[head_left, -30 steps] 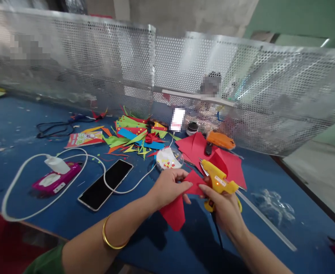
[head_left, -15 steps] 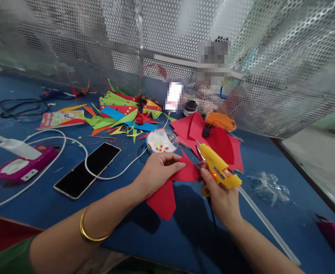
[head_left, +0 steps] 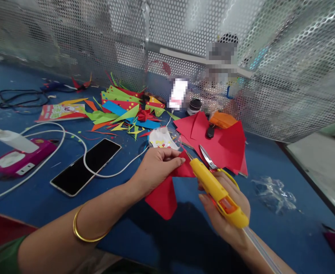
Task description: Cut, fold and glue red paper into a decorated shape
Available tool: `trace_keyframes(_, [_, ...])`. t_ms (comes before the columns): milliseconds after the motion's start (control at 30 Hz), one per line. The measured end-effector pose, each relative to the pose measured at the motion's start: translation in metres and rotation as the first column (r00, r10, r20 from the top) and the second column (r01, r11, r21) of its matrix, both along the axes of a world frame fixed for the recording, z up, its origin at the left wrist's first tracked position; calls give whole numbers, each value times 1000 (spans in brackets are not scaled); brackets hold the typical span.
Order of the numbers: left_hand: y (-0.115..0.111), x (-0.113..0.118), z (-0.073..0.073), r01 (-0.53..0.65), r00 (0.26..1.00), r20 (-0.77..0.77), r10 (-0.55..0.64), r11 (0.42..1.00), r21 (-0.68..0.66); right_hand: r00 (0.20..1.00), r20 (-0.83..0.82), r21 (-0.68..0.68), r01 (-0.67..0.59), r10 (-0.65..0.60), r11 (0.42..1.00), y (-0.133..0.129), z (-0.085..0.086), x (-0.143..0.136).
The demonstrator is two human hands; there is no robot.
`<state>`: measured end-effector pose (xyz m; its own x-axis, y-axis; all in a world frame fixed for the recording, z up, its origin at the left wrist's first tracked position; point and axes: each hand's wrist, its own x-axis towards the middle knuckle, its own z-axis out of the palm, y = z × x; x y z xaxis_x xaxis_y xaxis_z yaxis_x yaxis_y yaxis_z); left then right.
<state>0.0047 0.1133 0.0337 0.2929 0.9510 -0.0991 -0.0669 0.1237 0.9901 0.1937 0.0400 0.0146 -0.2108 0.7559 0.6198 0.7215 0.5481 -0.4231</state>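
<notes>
My left hand (head_left: 158, 167) pinches a folded piece of red paper (head_left: 165, 199), whose lower part hangs below my palm. In my right hand (head_left: 227, 205) is a yellow hot glue gun (head_left: 217, 190), with a clear glue stick (head_left: 260, 245) jutting from its back end. The gun's nozzle points up and left, close to the paper's upper edge; whether it touches cannot be made out. Just beyond the gun lie scissors (head_left: 208, 158) with metal blades and a yellow handle. A round clear dish (head_left: 178, 140) with white paper and small coloured bits stands behind my left hand.
Red sheets (head_left: 224, 142) lie at the back right, near crumpled clear plastic (head_left: 275, 196). Cut coloured paper (head_left: 121, 110) is heaped at the back. A black-screened phone (head_left: 86, 167), a white cable (head_left: 86, 152) and a purple power strip (head_left: 21, 160) are at the left. A perforated metal screen (head_left: 121, 42) rises behind.
The glue gun has turned, its nozzle coming left to the paper's edge and its back end dropping lower. The scissors now show more fully. My left hand keeps its pinch on the red paper.
</notes>
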Motion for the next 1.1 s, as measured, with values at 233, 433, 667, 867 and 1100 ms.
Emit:
trace_keyframes(233, [0,2,-1,-16,998,60,19,999,-37,1000,0,-34,-8,8,999,1,-5,0])
trace_keyframes(433, [0,0,-1,-22,999,38,23,1000,-13,1000,16,-38,-16,17,999,1,-6,0])
trace_keyframes(667, [0,0,0,10,1000,17,-10,1000,-20,999,37,-35,-13,14,999,1,-4,-2])
trace_keyframes(867, [-2,-1,4,7,999,-46,-9,999,-42,998,58,-24,-11,12,1000,1,-3,-3])
trace_keyframes(1100, [-2,1,6,3,1000,12,-2,997,-79,998,68,-33,1,1,999,2,-3,-4])
